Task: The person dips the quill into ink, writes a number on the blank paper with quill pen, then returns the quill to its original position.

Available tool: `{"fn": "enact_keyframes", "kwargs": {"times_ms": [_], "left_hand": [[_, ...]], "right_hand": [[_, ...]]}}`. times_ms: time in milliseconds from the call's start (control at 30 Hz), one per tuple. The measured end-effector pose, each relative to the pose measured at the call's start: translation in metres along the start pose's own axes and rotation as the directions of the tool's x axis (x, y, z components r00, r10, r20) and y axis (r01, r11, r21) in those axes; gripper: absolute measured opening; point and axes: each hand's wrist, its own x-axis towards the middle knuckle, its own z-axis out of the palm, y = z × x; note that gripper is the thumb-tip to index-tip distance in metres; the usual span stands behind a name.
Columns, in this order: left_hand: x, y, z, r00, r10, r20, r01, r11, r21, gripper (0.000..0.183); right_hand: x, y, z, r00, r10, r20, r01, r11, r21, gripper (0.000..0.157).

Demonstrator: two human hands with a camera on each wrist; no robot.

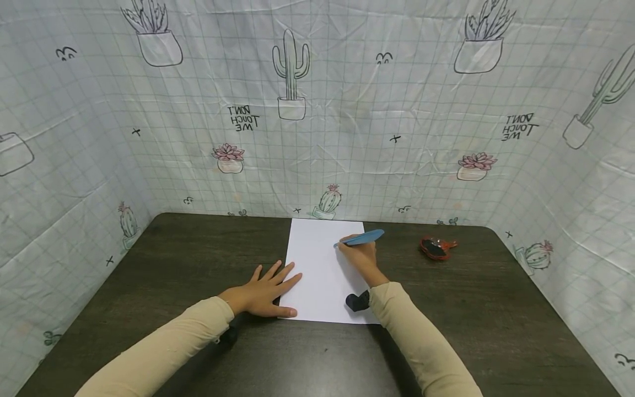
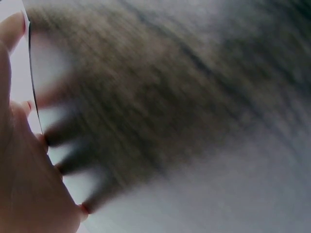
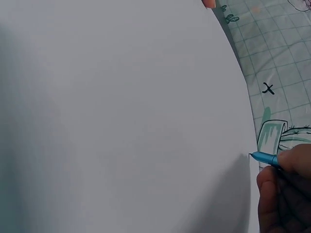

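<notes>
A white sheet of paper [image 1: 317, 286] lies on the dark table. My left hand [image 1: 265, 292] rests flat on the sheet's left edge with its fingers spread. In the left wrist view, part of the left hand [image 2: 29, 179] and the paper's edge show at the far left. On the sheet's upper right, my right hand [image 1: 361, 255] pinches a blue feather-shaped pen [image 1: 366, 237]. The plume leans up to the right. In the right wrist view, the pen's pointed tip [image 3: 265, 158] is right at the paper, beside the curled fingers [image 3: 267, 194].
A small red-rimmed object with a dark middle [image 1: 436, 248] lies on the table [image 1: 496, 309] to the right. Black devices show at both wrists, the right one [image 1: 358, 301] over the paper. A cloth [image 1: 347, 110] printed with cacti hangs behind and along both sides.
</notes>
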Motion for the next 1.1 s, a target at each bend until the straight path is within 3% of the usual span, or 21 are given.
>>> {"fn": "enact_keyframes", "kwargs": {"times_ms": [467, 767, 1100], "left_hand": [[0.000, 0.001, 0.000, 1.000, -0.002, -0.007, 0.002, 1.000, 0.009, 0.084], [0.000, 0.002, 0.000, 1.000, -0.004, -0.006, 0.004, 1.000, 0.012, 0.084], [-0.001, 0.002, -0.002, 1.000, 0.002, -0.007, -0.002, 1.000, 0.001, 0.084]], "right_hand": [[-0.006, -0.002, 0.004, 0.997, -0.037, 0.060, 0.037, 0.999, 0.008, 0.013], [-0.010, -0.002, 0.006, 0.994, -0.051, 0.100, 0.041, 0.994, 0.101, 0.010], [-0.013, -0.001, 0.002, 0.988, -0.050, 0.145, 0.033, 0.992, 0.121, 0.009]]}}
